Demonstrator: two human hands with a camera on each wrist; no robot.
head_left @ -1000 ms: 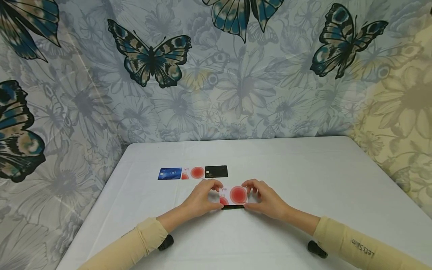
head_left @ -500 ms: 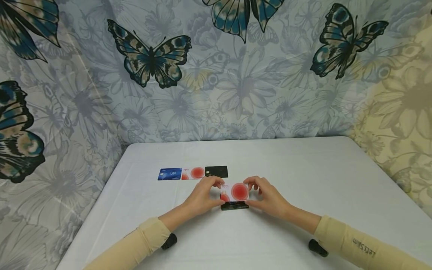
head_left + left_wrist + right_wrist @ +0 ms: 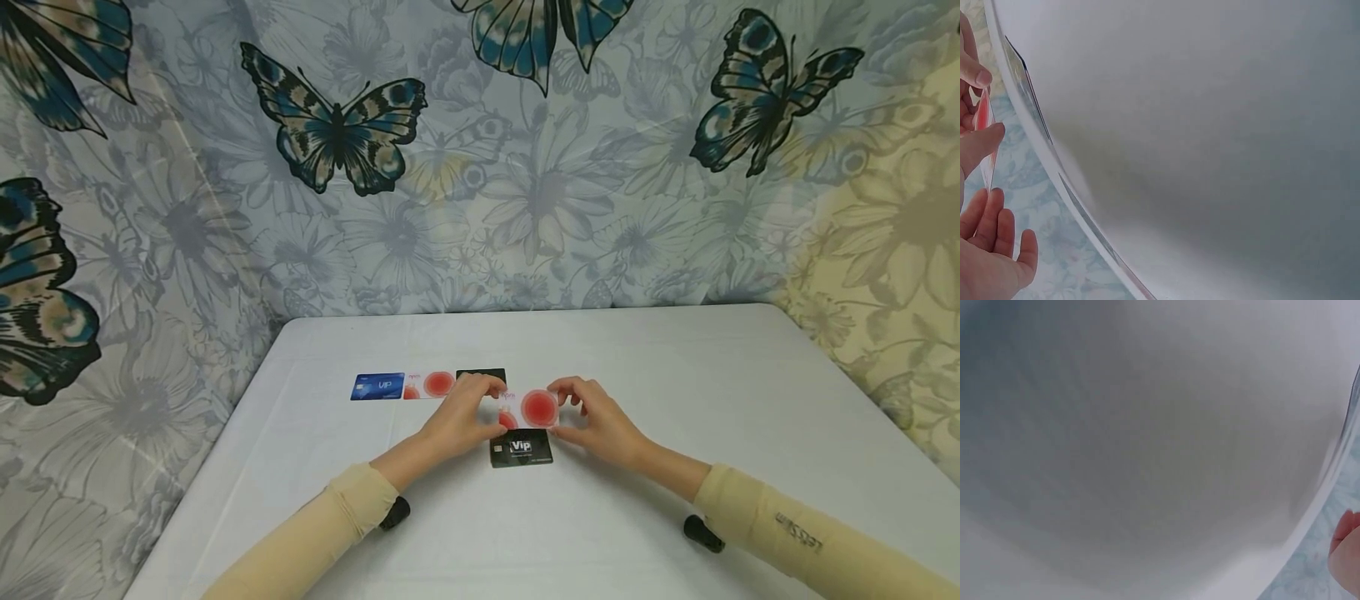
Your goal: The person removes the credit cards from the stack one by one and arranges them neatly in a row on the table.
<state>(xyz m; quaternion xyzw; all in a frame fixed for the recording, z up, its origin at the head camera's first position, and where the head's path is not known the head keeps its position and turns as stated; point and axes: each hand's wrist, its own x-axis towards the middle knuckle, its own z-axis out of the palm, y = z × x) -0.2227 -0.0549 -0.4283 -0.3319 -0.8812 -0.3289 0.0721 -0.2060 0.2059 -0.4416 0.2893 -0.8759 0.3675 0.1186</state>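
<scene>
Between both hands, a white card with red circles (image 3: 539, 408) is lifted off the table. My left hand (image 3: 459, 421) pinches its left edge between thumb and fingers, while my right hand (image 3: 606, 429) pinches the right edge. Just below it, a black "Vip" card (image 3: 521, 450) lies flat on the table. Farther back is a row: a blue VIP card (image 3: 377, 387), a similar red-circle card (image 3: 430, 385) and a black card (image 3: 482, 372), partly hidden by my left hand. The left wrist view shows the held card (image 3: 984, 115) almost edge-on.
The cards lie on a white-covered table (image 3: 660, 358). Behind it hangs a floral cloth with butterflies (image 3: 337, 137). Dark wrist devices (image 3: 703, 533) sit under both sleeves. Only part of a hand (image 3: 1346, 556) shows at the right wrist view's edge.
Both hands have moved the red-circle card away from the body and slightly right. The black Vip card beneath has come into full view, and the left hand now covers part of the back black card.
</scene>
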